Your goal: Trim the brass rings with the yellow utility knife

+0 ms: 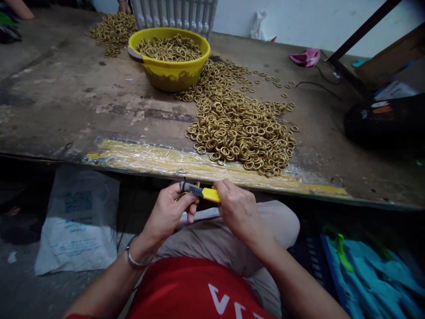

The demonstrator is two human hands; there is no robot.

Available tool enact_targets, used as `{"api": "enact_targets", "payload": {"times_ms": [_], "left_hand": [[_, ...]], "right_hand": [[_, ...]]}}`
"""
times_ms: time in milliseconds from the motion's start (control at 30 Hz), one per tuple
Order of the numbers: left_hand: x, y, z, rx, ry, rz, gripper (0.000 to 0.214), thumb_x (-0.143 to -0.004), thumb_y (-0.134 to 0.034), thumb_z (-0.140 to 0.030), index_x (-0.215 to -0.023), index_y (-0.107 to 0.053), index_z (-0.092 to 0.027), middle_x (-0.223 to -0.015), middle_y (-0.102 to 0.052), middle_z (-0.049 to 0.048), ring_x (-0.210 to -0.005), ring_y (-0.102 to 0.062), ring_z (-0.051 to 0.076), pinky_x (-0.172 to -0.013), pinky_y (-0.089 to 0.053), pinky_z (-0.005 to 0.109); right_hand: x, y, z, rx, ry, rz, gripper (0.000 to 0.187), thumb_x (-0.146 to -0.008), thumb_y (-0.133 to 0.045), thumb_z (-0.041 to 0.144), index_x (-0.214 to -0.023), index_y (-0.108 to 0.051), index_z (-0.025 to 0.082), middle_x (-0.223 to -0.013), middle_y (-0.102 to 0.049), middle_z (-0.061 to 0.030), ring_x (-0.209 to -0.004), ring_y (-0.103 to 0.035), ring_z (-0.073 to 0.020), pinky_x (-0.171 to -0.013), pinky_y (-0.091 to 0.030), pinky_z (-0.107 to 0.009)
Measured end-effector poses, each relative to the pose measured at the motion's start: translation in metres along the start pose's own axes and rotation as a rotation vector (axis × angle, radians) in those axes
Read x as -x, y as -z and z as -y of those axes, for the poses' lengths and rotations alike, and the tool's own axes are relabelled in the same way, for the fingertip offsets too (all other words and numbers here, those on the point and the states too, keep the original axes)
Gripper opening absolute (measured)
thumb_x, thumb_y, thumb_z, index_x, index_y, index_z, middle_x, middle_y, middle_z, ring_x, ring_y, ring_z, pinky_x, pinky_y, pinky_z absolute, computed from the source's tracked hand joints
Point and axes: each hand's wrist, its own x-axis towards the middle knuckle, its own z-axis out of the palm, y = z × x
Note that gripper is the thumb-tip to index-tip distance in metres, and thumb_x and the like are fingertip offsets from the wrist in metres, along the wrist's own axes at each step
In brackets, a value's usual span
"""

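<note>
One yellow knife lies between the hands, gripped by the right.

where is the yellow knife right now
Just below centre in the head view, the yellow knife is in the right hand, near the taped table edge, its blade toward the left hand.

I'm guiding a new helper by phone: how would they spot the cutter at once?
Find the long brown table and the yellow strip along its near edge. Just below that edge in view, the right hand grips the cutter, its blade toward the left hand. Unlike the yellow bowl on the table, it is slim, with a dark blade beyond its yellow handle.
</note>
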Motion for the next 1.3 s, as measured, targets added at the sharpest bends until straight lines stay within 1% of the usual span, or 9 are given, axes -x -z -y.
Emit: {"api": "enact_targets", "payload": {"times_ms": [100, 200, 400, 600, 700, 800, 967, 1167, 1300], "left_hand": [[0.004, 0.008, 0.000, 0.004, 0.068, 0.046, 0.023, -0.083, -0.070, -0.033, -0.076, -0.063, -0.013, -0.055, -0.058, -0.0008, -0.041, -0.050, 0.007, -0.041, -0.039, 0.018], [0.003, 0.011, 0.005, 0.084, 0.130, 0.036, 0.029, -0.079, -0.074, -0.039, -0.078, -0.064, -0.011, -0.053, -0.053, -0.0029, -0.040, -0.039, 0.004, -0.037, -0.029, 0.015], [-0.007, 0.005, 0.014, 0.202, 0.135, -0.055, 0.029, -0.074, -0.079, -0.033, -0.078, -0.057, -0.014, -0.059, -0.057, -0.0019, -0.042, -0.037, 0.003, -0.037, -0.024, 0.013], [-0.008, 0.012, 0.010, 0.465, 0.214, 0.070, 0.033, -0.078, -0.072, -0.037, -0.098, -0.062, -0.014, -0.079, -0.066, 0.0064, -0.049, -0.047, 0.007, -0.035, -0.026, 0.013], [-0.013, 0.015, 0.010, 0.553, 0.232, -0.025, 0.035, -0.075, -0.076, -0.042, -0.084, -0.064, -0.011, -0.081, -0.065, 0.0068, -0.052, -0.050, 0.006, -0.034, -0.027, 0.011], [-0.018, 0.014, 0.009, 0.547, 0.224, -0.111, 0.029, -0.076, -0.078, -0.035, -0.076, -0.061, -0.012, -0.068, -0.061, 0.0015, -0.048, -0.048, 0.005, -0.033, -0.027, 0.009], [-0.018, 0.010, 0.004, 0.575, 0.217, 0.029, 0.026, -0.079, -0.076, -0.033, -0.091, -0.067, -0.012, -0.081, -0.069, 0.0059, -0.044, -0.047, 0.004, -0.031, -0.028, 0.010], [-0.013, 0.001, -0.001, 0.515, 0.221, 0.101, 0.026, -0.074, -0.081, -0.029, -0.090, -0.072, -0.010, -0.084, -0.069, 0.0069, -0.048, -0.049, 0.004, -0.035, -0.033, 0.011], [-0.006, -0.005, -0.002, 0.399, 0.186, 0.077, 0.026, -0.074, -0.081, -0.033, -0.080, -0.071, -0.009, -0.063, -0.061, 0.0016, -0.043, -0.044, 0.003, -0.035, -0.031, 0.011]], "right_hand": [[-0.019, 0.001, -0.019, 0.085, -0.167, 0.024, 0.016, -0.086, -0.049, 0.007, -0.091, -0.062, 0.015, -0.086, -0.068, -0.0098, -0.067, -0.060, -0.0189, -0.055, -0.027, -0.030], [-0.040, 0.004, -0.025, 0.021, -0.104, 0.004, 0.018, -0.082, -0.053, 0.008, -0.095, -0.062, 0.017, -0.096, -0.068, -0.0080, -0.078, -0.062, -0.0201, -0.061, -0.033, -0.029], [-0.091, -0.002, 0.011, 0.035, 0.006, -0.015, 0.021, -0.090, -0.044, 0.011, -0.100, -0.062, 0.015, -0.098, -0.065, -0.0124, -0.080, -0.065, -0.0212, -0.063, -0.040, -0.028], [-0.126, -0.007, 0.020, 0.030, -0.022, -0.001, 0.028, -0.091, -0.038, 0.005, -0.101, -0.063, 0.009, -0.096, -0.067, -0.0166, -0.081, -0.067, -0.0220, -0.065, -0.044, -0.028], [-0.115, -0.001, 0.012, -0.238, -0.011, -0.057, 0.014, -0.087, -0.050, 0.012, -0.086, -0.064, 0.012, -0.081, -0.065, -0.0090, -0.072, -0.061, -0.0183, -0.064, -0.040, -0.026], [-0.089, 0.005, 0.006, -0.822, 0.025, 0.012, 0.020, -0.087, -0.054, 0.025, -0.070, -0.058, 0.016, -0.063, -0.052, 0.0014, -0.059, -0.048, -0.0112, -0.059, -0.036, -0.024], [-0.049, 0.000, 0.007, -1.508, -0.090, 0.265, 0.027, -0.084, -0.062, 0.043, -0.083, -0.060, 0.016, -0.059, -0.045, 0.0066, -0.049, -0.036, -0.0067, -0.049, -0.030, -0.021], [-0.032, -0.005, 0.012, -1.591, -0.082, 0.235, 0.027, -0.086, -0.063, 0.043, -0.087, -0.062, 0.016, -0.062, -0.052, 0.0047, -0.049, -0.037, -0.0065, -0.050, -0.031, -0.021], [-0.019, 0.001, 0.007, -1.292, 0.063, 0.056, 0.020, -0.092, -0.054, 0.033, -0.084, -0.064, 0.017, -0.072, -0.059, -0.0001, -0.064, -0.051, -0.0112, -0.063, -0.040, -0.024]]}}
